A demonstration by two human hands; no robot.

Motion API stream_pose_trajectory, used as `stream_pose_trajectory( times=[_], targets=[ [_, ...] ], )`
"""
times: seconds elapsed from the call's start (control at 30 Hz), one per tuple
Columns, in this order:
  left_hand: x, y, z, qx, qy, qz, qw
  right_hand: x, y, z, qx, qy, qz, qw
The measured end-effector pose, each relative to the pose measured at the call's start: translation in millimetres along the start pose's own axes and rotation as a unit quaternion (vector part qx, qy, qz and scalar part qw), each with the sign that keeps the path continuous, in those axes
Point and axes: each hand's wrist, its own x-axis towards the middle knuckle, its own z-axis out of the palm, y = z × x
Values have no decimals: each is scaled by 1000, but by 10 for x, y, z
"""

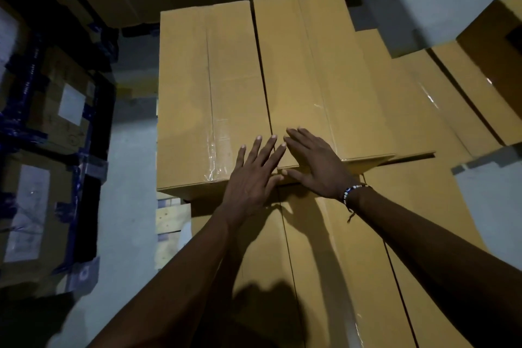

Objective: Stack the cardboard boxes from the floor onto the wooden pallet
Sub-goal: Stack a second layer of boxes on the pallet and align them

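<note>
Pressing hands: both arms reach forward over the stack, fingers straight, gripping nothing.
Lower boxes [324, 248]: nearest layer of cardboard, under the forearms, seams running near to far.
Wooden pallet [169, 217]: a pale corner shows at the near left, below the stack.
Left hand [251, 175]: flat and spread on the near right corner of the left top box [203, 99].
Right hand [316, 164]: flat on the near edge of the right top box [310, 73], a beaded bracelet [350, 192] at the wrist.
Top boxes: 2 side by side, touching along a dark seam.
Taped cartons [50, 110]: far left, on the floor, blue tape.
</note>
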Motion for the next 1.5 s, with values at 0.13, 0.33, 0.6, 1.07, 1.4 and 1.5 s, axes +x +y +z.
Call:
stream_pose_trajectory(
  times=[0.13, 0.33, 0.6, 1.07, 1.4, 1.5],
  targets=[
    [71, 87, 98, -8, 29, -12, 999, -27, 32, -37, -4, -6, -16, 1000],
    [81, 60, 105, -22, 48, 2, 999, -19, 18, -41, 8, -1, -19, 1000],
    [118, 89, -14, -39, 32, -3, 999, 21, -70, -148, -9, -28, -3, 1000],
    [-567, 1175, -1355, -240, 143, -179, 943, -1208, -399, -1548, 270, 157, 159, 937],
    [-2079, 2615, -2958, -234, 257, -192, 918, -2988, -1153, -3072, 349, 222, 135, 900],
    [-2527, 3018, -3284, -242, 290, -198, 904, -3603, -1383, -3382, 377, 233, 118, 889]
  ],
)
